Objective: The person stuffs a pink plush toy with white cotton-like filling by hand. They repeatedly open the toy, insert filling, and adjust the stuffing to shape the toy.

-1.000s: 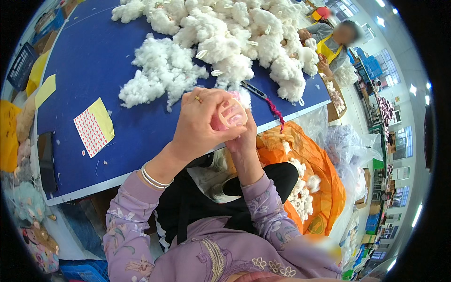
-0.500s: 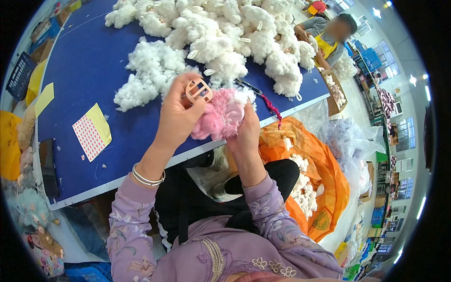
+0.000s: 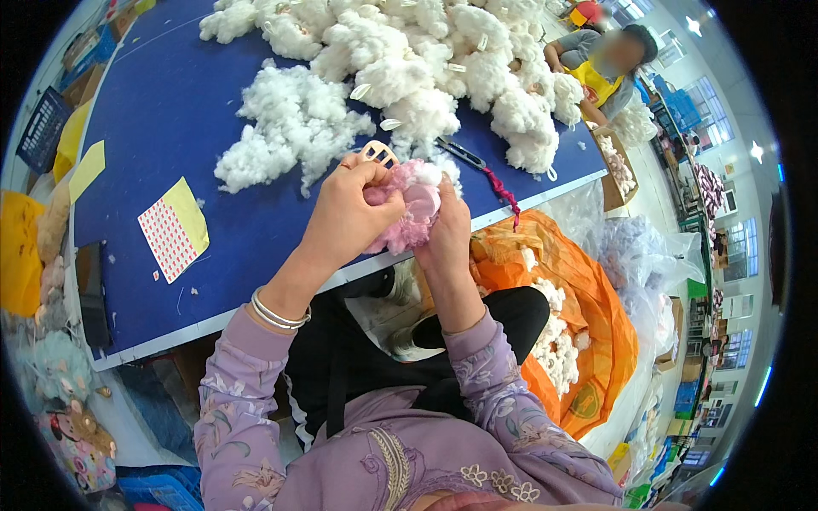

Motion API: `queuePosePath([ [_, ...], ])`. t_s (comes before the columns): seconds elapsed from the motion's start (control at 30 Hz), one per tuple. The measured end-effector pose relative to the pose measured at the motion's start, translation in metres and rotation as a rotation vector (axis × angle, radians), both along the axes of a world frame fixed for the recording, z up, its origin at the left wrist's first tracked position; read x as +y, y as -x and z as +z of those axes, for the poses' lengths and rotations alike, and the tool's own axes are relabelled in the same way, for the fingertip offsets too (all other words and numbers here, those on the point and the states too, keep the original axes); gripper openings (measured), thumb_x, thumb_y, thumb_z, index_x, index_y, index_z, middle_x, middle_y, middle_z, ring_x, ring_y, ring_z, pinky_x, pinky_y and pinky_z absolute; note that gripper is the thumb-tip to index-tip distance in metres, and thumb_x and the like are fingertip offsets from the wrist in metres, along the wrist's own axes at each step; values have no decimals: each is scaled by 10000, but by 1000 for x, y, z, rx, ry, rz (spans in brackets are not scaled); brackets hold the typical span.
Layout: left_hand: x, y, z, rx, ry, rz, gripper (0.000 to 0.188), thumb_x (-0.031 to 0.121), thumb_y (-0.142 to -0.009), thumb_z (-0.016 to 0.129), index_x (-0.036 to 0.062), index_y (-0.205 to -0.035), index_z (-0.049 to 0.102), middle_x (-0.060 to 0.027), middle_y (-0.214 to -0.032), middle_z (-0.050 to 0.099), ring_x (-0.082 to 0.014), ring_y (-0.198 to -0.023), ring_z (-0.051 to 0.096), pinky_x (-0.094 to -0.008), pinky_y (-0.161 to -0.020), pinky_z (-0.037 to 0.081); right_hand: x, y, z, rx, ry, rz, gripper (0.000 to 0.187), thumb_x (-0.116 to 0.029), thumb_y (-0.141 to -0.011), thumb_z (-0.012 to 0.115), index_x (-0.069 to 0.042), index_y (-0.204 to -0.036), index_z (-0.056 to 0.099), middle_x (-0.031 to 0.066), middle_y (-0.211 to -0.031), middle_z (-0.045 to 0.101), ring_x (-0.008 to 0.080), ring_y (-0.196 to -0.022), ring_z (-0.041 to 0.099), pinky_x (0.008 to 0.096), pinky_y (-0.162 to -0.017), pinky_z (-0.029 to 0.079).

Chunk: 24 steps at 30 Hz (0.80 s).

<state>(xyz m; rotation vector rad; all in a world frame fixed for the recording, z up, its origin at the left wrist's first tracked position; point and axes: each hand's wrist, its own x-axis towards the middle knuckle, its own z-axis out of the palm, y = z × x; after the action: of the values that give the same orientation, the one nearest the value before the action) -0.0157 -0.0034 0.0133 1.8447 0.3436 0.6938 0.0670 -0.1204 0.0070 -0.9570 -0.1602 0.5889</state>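
My left hand (image 3: 345, 213) is closed, with a pale peach slotted plastic piece (image 3: 380, 152) sticking out past its bent fingers. Its thumb presses on a fluffy pink plush piece (image 3: 399, 230), which has a smooth pink patch. From the other side, my right hand (image 3: 449, 226) grips the same plush piece; most of its fingers are hidden behind it. White stuffing (image 3: 426, 174) shows at the plush piece's upper end. Just beyond, on the blue table (image 3: 256, 247), lie small dark snips (image 3: 461, 153) with a magenta wrapped cord.
Loose white stuffing (image 3: 281, 128) and a heap of white fluffy plush pieces (image 3: 409, 51) cover the table's far side. A sticker sheet (image 3: 173, 234) lies at left. To the right sit an orange sack (image 3: 609, 341) and a cardboard box (image 3: 615, 194); another person (image 3: 601, 77) works beyond.
My left hand has come down onto the pink plush piece, and the slotted plastic piece has tipped and is now partly hidden by the fingers. My right hand keeps its grip.
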Motion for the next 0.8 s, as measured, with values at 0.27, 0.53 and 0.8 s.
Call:
queuePosePath([
  [0.27,5,1,0,65,435,-156,144,116,-862,685,-17,-916,673,16,-775,628,-18,-671,516,-192,-588,441,-1,1,3,28,-47,53,443,-350,-1021,438,51,-1107,605,128,-1027,663,196,-857,667,316,-719,550],
  [0.53,7,-1,-7,39,305,-91,110,98,-846,680,-8,-872,663,25,-779,617,-27,-680,516,-199,-602,446,-7,-2,3,-343,174,94,265,-134,-929,625,30,-1135,606,80,-1047,638,123,-885,621,256,-775,512],
  [0.8,15,0,-12,210,596,-279,116,124,-861,653,13,-839,626,10,-791,612,-43,-702,529,-213,-620,458,-7,0,-14,-506,55,8,264,-74,-951,576,0,-1203,610,22,-1033,644,75,-861,589,214,-741,479],
])
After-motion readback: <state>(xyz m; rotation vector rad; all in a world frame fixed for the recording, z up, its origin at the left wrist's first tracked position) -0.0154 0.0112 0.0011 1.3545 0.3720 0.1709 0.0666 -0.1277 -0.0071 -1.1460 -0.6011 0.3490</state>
